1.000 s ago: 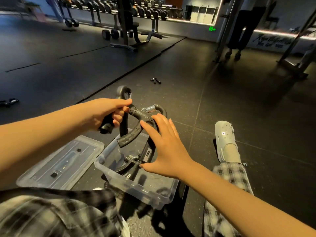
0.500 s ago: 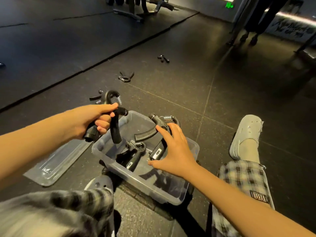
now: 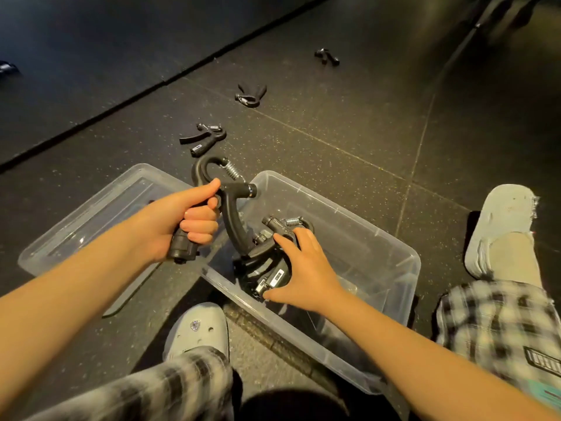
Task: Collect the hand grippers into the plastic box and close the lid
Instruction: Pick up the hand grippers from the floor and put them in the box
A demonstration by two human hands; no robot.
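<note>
**Hand grippers partly gathered, lid still off**

Hand grippers are going into the plastic box (image 3: 358, 205) between the person's feet. The right hand (image 3: 303, 268) presses a gripper (image 3: 279, 229) onto a small pile inside, fingers spread over it. The left hand (image 3: 185, 220) fists around another gripper (image 3: 224, 196) at the box's 10 o'clock rim. Three floor grippers wait toward 12 o'clock: the nearest one (image 3: 203, 138), a middle one (image 3: 250, 94), a far one (image 3: 326, 57). The lid (image 3: 91, 208) lies at 9 o'clock, unfitted.

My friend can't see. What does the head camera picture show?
A person's left hand holds a black hand gripper above a clear plastic box, while the right hand presses grippers inside. The lid lies beside it.
</note>
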